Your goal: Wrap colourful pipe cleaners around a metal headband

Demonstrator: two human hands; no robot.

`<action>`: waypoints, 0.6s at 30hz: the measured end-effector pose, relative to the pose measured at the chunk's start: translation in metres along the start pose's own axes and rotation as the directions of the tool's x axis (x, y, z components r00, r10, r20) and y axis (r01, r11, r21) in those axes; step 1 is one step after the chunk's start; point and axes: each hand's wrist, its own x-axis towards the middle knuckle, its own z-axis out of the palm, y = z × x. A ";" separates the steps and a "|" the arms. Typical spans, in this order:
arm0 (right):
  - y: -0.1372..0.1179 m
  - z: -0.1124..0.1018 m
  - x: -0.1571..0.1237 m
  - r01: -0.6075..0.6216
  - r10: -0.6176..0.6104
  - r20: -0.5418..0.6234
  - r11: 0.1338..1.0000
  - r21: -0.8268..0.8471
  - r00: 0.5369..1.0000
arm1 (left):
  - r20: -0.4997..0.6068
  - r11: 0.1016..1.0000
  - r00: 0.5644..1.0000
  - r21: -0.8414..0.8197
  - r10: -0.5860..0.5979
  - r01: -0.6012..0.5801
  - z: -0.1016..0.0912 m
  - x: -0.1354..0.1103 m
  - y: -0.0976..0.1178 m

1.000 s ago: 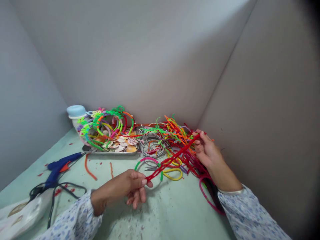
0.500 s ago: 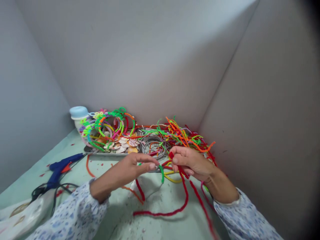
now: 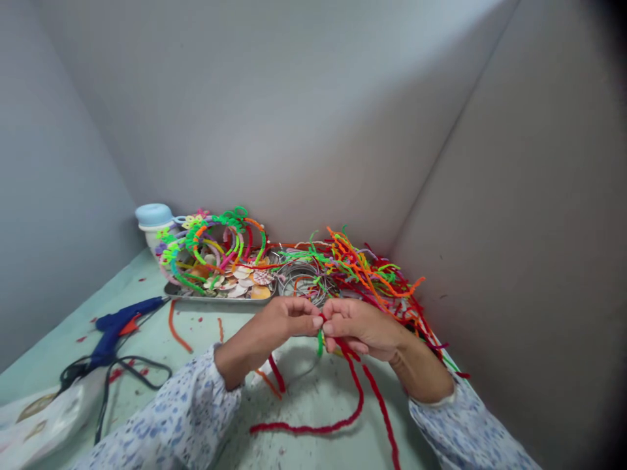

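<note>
My left hand [image 3: 287,318] and my right hand [image 3: 360,323] meet in front of me, fingertips pinched together. Between them they pinch a red pipe cleaner [image 3: 343,418], whose long ends hang down and loop over the pale green table [image 3: 313,405]. A short green piece [image 3: 320,341] hangs just below the pinch, beside a thin ring half hidden by my left hand. Behind my hands lies a tangled pile of coloured pipe cleaners [image 3: 365,267].
A metal tray [image 3: 215,297] at the back holds decorated hoops [image 3: 215,245] and round discs. A white jar with a blue lid [image 3: 153,222] stands behind it. A blue glue gun [image 3: 120,326] with black cord lies left. Grey walls close in all around.
My right hand came from the pile on the right towards the middle. Both hands drew together and rose slightly. The red pipe cleaner, once stretched straight, now hangs in loops.
</note>
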 end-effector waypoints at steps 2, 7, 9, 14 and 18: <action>0.001 0.000 0.002 0.006 -0.007 0.010 1.000 0.023 1.000 | 0.001 0.995 1.000 -0.098 -0.003 0.003 0.000 0.001 -0.003; 0.006 0.001 0.005 0.030 -0.030 -0.004 0.995 0.099 1.000 | -0.013 0.958 1.000 -0.286 -0.020 0.015 0.003 0.004 -0.007; 0.007 0.002 0.006 0.030 -0.029 -0.013 0.991 0.132 1.000 | -0.050 0.954 0.999 -0.300 0.002 -0.017 0.005 0.004 -0.009; 0.011 0.004 0.010 0.059 -0.055 -0.028 0.983 0.173 0.998 | -0.309 0.980 0.942 -0.107 0.128 -0.168 0.013 0.004 -0.013; 0.012 0.005 0.013 0.064 -0.060 -0.024 0.978 0.200 0.998 | -0.375 0.982 0.910 -0.004 0.175 -0.190 0.015 0.003 -0.012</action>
